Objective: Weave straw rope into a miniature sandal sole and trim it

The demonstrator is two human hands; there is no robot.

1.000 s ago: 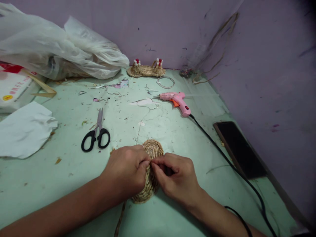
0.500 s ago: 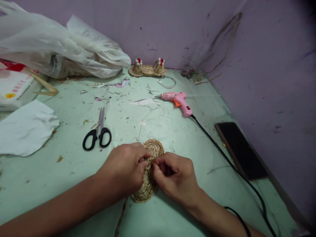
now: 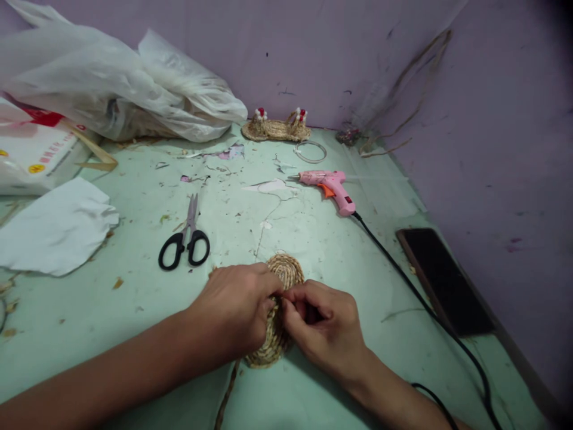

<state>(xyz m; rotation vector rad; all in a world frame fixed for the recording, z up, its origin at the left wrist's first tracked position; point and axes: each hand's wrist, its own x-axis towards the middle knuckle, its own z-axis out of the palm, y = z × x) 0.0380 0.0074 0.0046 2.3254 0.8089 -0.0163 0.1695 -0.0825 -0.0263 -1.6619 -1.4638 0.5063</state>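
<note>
A braided straw sole (image 3: 286,270), coiled in oval rows, lies on the pale green tabletop with its far and near ends showing. My left hand (image 3: 242,307) rests over its left side, fingers curled and closed on it. At the middle of the sole, my right hand (image 3: 320,313) pinches with thumb and forefinger, close against the left fingertips. What exactly lies between those fingertips is hidden. A brown straw strand (image 3: 227,397) runs from under the left hand towards the table's near side.
Black-handled scissors (image 3: 188,236) lie slightly open left of centre. A pink glue gun (image 3: 326,185) trails a black cord past a phone (image 3: 445,280). Against the back wall sit a small beaded straw slipper piece (image 3: 275,129) and a plastic bag (image 3: 111,83). White paper (image 3: 58,230) lies left.
The whole view has shifted slightly, so things appear a little further right. Both hands stay at the middle of the straw sole, the fingertips pressed closer together.
</note>
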